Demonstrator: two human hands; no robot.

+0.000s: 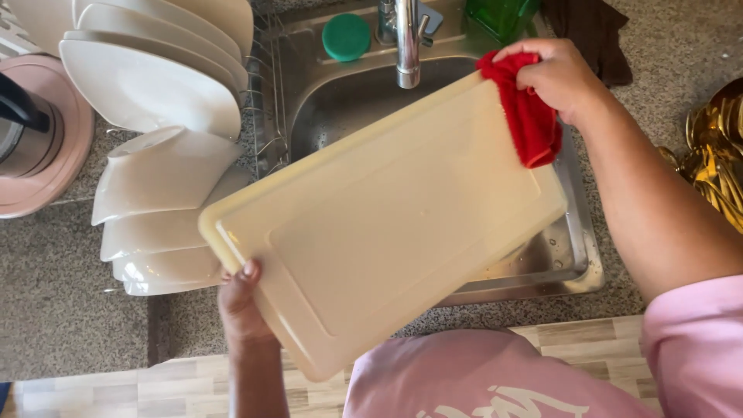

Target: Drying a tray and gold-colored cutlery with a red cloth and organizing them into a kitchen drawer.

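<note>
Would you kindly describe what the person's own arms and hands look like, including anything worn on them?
Both hands, left hand and right hand, are bare, with no gloves, rings or watch showing. The forearms are uncovered; a short pink sleeve covers the right upper arm.

A home kitchen: steel sink (573,263), tap (407,42), racked plates (155,93).

Left hand (241,300) comes up from below, forearm near vertical, thumb hooked over an edge, fingers hidden behind. Right hand (556,77) reaches in from the right, forearm bare, fingers bunched in a tight clench.
</note>
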